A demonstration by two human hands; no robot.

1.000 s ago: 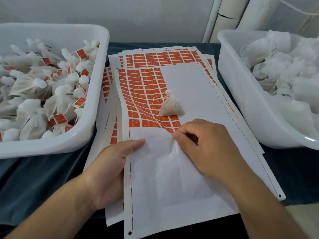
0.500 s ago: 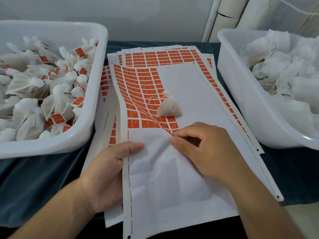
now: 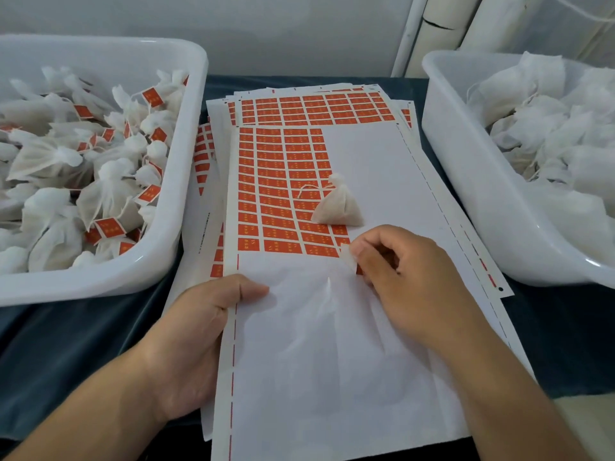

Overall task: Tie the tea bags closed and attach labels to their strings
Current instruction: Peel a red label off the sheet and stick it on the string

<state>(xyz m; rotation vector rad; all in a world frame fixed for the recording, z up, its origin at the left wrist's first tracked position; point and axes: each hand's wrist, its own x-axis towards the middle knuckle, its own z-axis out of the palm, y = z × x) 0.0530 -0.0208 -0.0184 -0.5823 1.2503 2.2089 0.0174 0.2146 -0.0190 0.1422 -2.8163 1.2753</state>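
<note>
A tied tea bag with a loose white string lies on the top label sheet, which still carries rows of orange labels on its left half. My left hand presses the sheet's left edge flat, thumb on top. My right hand pinches a peeled label between thumb and forefinger at the bottom row of labels, its pale back showing, lifted off the sheet just below the tea bag.
A white tub on the left holds several tied, labelled tea bags. Another white tub on the right holds untied white bags. More label sheets are stacked beneath. Everything rests on a dark cloth.
The buckled label sheet has flattened out. My right hand has pulled a label up from the bottom row and shifted slightly right. My left hand stays pressing the sheet's edge.
</note>
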